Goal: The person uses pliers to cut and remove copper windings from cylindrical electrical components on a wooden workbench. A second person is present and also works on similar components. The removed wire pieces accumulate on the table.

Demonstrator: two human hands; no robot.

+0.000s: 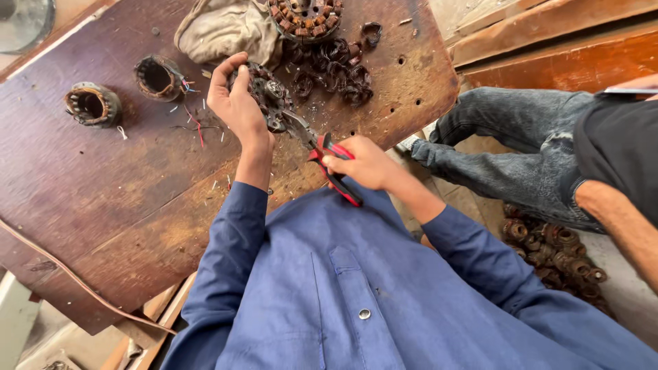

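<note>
Left hand [236,103] grips a motor stator [264,92]; right hand [363,163] squeezes red-handled pliers [322,152] biting it. Copper coils [336,65], cloth [223,31], two wound rings [92,104] crowd the worktop [103,199].

Even, soft daylight; brightest toward 3 o'clock, dimmer toward 9 o'clock. Shadows on the table [103,178] are faint and short. No strong glare. Centre is sharp; wide-angle distortion bends the edges, with slight softness at the 7 o'clock corner.
</note>
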